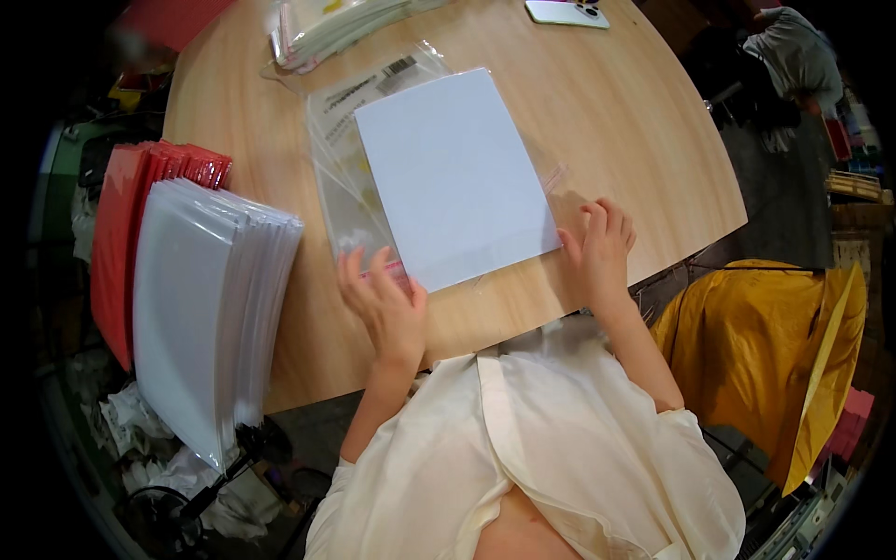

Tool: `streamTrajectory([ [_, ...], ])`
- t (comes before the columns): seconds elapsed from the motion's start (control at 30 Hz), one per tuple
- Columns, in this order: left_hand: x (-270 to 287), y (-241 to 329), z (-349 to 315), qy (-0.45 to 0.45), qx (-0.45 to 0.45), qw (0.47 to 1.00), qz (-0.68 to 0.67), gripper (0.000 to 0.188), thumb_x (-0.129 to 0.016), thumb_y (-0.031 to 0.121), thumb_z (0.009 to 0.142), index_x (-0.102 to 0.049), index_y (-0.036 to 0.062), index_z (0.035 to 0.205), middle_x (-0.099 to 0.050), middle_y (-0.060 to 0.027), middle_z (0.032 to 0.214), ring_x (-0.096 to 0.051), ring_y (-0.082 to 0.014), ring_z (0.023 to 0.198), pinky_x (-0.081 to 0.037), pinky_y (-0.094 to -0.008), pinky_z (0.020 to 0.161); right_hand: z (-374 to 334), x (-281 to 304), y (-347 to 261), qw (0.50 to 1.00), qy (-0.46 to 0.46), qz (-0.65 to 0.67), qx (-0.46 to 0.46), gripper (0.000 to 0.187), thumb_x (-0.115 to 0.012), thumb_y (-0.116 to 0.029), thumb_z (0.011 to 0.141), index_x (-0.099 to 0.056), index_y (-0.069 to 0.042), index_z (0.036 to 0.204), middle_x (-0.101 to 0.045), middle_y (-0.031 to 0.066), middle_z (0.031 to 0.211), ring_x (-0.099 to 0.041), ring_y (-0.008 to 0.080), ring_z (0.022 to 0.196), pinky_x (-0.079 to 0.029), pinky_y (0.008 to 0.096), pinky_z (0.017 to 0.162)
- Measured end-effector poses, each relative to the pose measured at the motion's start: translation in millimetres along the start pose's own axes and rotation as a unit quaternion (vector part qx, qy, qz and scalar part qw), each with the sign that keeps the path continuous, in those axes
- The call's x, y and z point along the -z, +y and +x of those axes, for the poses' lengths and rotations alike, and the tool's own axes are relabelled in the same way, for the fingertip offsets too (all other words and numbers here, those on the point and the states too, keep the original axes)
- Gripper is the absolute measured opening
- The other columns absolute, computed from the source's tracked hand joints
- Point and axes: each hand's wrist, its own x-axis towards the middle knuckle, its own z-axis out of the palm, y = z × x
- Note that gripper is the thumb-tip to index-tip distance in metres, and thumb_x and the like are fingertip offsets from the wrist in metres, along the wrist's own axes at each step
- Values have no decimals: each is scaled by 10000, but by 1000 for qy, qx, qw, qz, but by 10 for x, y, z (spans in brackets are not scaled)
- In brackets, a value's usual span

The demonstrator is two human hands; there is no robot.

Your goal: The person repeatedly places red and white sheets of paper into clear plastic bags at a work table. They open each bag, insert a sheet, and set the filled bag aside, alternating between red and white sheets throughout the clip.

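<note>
A flat white rectangular sheet or board, slightly tilted, lies on the wooden table in front of me. Partly beneath it, a clear plastic bag with a printed label sticks out on the left and at the top. My left hand is by the sheet's lower left corner, fingers spread over the bag's pinkish edge and thumb close to the corner. At the lower right corner is my right hand, its thumb close to the sheet's edge and its curved fingers apart over the table. Neither hand is closed on anything.
Plastic-wrapped white packs stand stacked at the table's left edge, with red packs behind. Clear bags are piled at the far side, near a white phone. A yellow cloth or bag hangs at right.
</note>
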Motion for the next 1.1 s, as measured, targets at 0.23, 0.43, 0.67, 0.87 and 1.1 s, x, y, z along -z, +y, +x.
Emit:
streamTrajectory([
  [0.23, -178, 220, -2, -292, -191, 937, -9, 852, -579, 348, 889, -136, -94, 1467, -90, -246, 1560, -95, -375, 1455, -103, -492, 1174, -133, 68, -321, 955, -213, -67, 196, 930, -541, -520, 854, -156, 38, 1490, -153, 168, 1573, -107, 292, 1470, 0, 568, 1152],
  [0.43, -141, 181, 112, -262, -130, 953, -80, 781, -557, 277, 914, -146, -94, 1465, -128, -256, 1549, -114, -363, 1453, -131, -468, 1171, -114, 101, -355, 960, -189, -56, 200, 945, -594, -537, 808, -238, 47, 1461, -243, 146, 1550, -185, 251, 1454, -67, 588, 1145],
  [0.67, -415, -303, 915, -113, 245, 868, -416, 654, -580, 215, 943, -254, -66, 1435, -401, -239, 1402, -424, -303, 1296, -368, -378, 1057, -64, 177, -407, 959, -184, -56, 208, 884, -579, -534, 826, -329, 80, 1411, -322, 183, 1505, -258, 263, 1428, -93, 614, 1134],
  [0.87, -421, -354, 1250, -176, 354, 789, -470, 574, -644, 181, 900, -376, -36, 1360, -572, -169, 1203, -577, -195, 1077, -482, -302, 886, 34, 198, -395, 963, -145, -50, 222, 747, -568, -492, 863, -475, 105, 1300, -484, 206, 1385, -414, 278, 1341, -99, 628, 1126],
  [1.1, -667, -206, 1086, -183, 158, 878, -413, 358, -613, 109, 863, -505, -6, 1184, -656, -150, 1035, -631, -242, 938, -497, -374, 824, 133, 142, -352, 962, -144, -47, 225, 668, -570, -448, 883, -526, 114, 1242, -544, 228, 1311, -497, 295, 1266, -126, 619, 1123],
])
